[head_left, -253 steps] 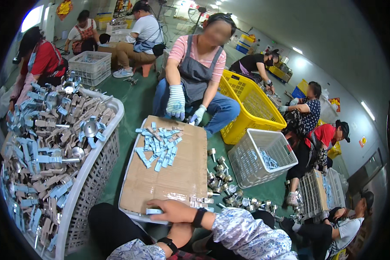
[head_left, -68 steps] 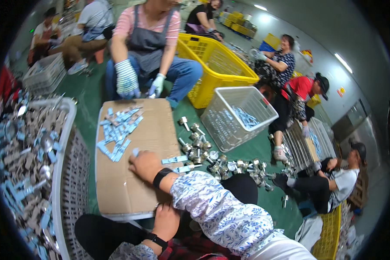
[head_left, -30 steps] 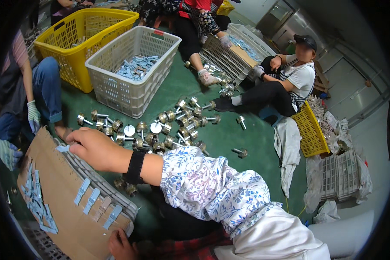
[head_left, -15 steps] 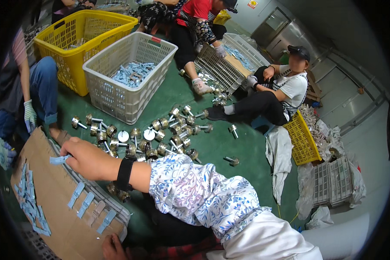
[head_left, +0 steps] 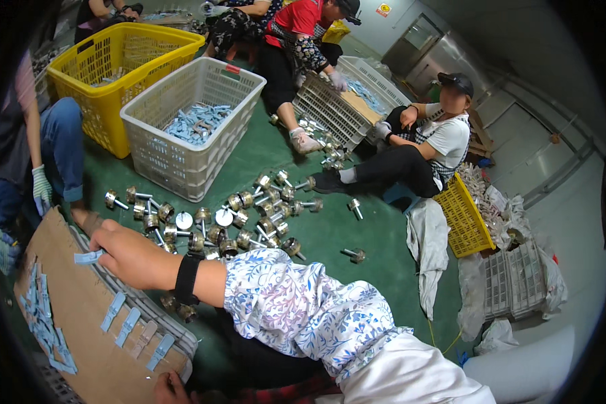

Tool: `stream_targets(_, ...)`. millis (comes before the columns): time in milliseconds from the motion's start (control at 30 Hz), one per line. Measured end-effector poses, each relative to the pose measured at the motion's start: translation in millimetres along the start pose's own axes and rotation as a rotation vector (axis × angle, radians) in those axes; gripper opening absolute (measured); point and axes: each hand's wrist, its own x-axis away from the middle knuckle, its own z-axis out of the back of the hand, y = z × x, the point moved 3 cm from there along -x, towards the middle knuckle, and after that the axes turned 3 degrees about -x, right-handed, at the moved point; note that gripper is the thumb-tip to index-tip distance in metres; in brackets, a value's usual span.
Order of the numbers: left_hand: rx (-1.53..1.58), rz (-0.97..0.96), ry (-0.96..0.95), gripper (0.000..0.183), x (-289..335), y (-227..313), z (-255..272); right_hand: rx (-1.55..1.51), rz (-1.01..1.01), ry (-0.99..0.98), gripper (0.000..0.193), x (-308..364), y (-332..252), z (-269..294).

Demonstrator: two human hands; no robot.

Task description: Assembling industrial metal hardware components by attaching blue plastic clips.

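My right hand [head_left: 120, 250] reaches across from the right and is closed on a small flat light-blue clip-like piece [head_left: 89, 257], pinched at one end above the cardboard [head_left: 91, 330]. Below the wrist, several similar pieces lie in a spaced row, three blue and one pinkish-grey piece [head_left: 145, 338]. A loose pile of blue pieces [head_left: 47, 316] covers the cardboard's left part. Low in the picture, my left hand [head_left: 170, 389] is beside the cardboard's near edge; most of it is cut off, so its grip is hidden.
Metal knob-like parts with stems [head_left: 215, 232] are scattered over the green floor [head_left: 323, 246]. Behind them stand a white basket [head_left: 172, 165] of blue pieces and a yellow basket [head_left: 91, 114]. Co-workers sit at left, behind and right; a yellow crate [head_left: 466, 219] stands at right.
The view has shifted slightly. My right hand still pinches the blue piece over the cardboard, and the row of pieces looks the same.
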Motion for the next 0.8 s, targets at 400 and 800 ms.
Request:
stream_targets(400, -0.03, -0.025, -0.006, 0.066, 2, -3, -4, -0.003, 0.042, 0.143, 0.014, 2, 4, -1)
stream_targets(800, -0.015, -0.02, 0.009, 0.065, 0, -11, -10, 0.122, 0.19, 0.101, 0.02, -6, 8, -8)
